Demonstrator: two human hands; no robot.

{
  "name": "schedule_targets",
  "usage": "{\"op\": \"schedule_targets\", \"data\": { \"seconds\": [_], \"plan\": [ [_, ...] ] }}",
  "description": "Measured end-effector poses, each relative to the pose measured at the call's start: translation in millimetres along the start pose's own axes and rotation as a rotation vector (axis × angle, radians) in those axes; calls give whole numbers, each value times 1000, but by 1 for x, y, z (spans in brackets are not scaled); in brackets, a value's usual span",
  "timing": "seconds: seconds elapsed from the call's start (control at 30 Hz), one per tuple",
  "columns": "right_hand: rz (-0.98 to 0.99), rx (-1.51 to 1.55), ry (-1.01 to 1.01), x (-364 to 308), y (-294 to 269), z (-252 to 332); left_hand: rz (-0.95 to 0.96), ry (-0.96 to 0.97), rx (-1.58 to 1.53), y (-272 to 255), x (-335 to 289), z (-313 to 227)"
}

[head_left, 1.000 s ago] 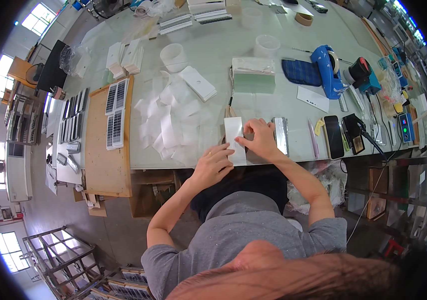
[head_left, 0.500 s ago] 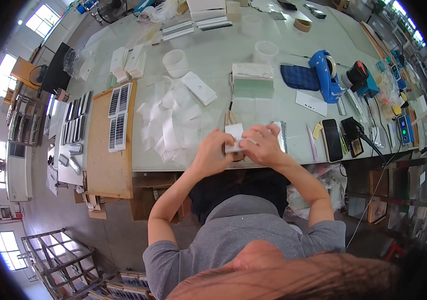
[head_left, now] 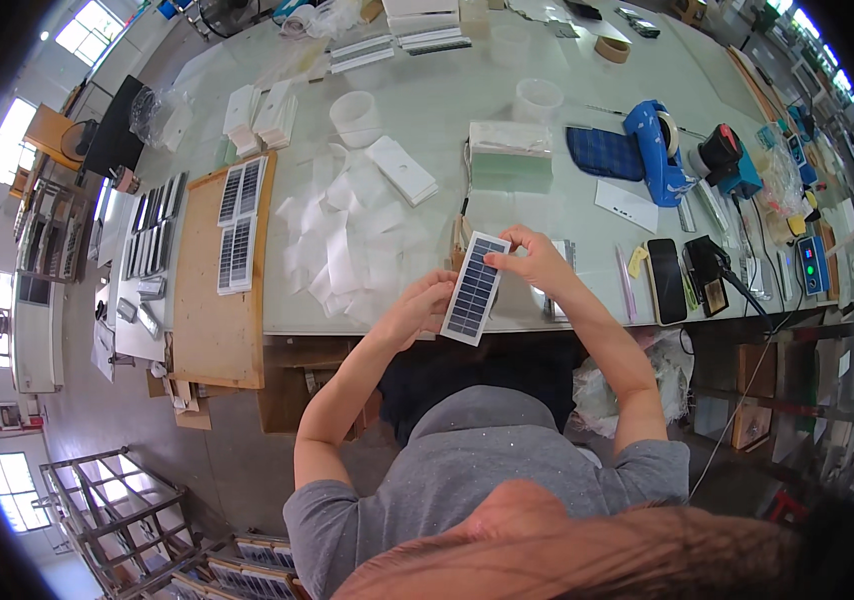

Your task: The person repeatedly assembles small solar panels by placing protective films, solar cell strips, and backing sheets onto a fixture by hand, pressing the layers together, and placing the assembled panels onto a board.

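Observation:
A small solar panel (head_left: 474,290) with dark cells and a white border is held over the table's front edge, its cell side facing up and its length slanted. My left hand (head_left: 422,309) grips its left long edge, fingers partly hidden behind it. At the far right corner my right hand (head_left: 534,264) pinches it, the thumb on the face. Left of my hands spreads a loose heap of white strips (head_left: 342,240). A stack of white plates (head_left: 402,170) lies just beyond that heap.
More solar panels (head_left: 237,255) rest on a wooden board (head_left: 202,330) at the left. To the right are a blue tape dispenser (head_left: 659,150), a phone (head_left: 664,280) and a soldering-iron-like tool with a cable (head_left: 709,270). A green-white block (head_left: 510,165) stands ahead.
The held piece showed its white side between both hands; now its dark cell face is up. My right hand has moved to its far corner, my left to its left edge.

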State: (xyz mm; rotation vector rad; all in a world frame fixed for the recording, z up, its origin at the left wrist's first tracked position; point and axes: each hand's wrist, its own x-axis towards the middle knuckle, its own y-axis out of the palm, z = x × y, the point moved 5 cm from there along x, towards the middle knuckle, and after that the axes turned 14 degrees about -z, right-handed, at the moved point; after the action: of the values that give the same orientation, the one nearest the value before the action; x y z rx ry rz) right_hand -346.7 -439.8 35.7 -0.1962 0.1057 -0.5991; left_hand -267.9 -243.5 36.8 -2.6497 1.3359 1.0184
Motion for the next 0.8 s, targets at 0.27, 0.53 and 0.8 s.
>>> {"op": "schedule_targets", "data": {
  "seconds": [0.27, 0.53, 0.8],
  "plan": [
    [-157, -739, -328, -13, 7, -18, -249, -51, 244, -37, -1, 37],
    [-387, -807, -490, 41, -21, -1, -450, 468, 714, -20, 6, 14],
    [-246, -943, -837, 119, -23, 7, -137, 140, 178, -56, -1, 59]
  ]
}}
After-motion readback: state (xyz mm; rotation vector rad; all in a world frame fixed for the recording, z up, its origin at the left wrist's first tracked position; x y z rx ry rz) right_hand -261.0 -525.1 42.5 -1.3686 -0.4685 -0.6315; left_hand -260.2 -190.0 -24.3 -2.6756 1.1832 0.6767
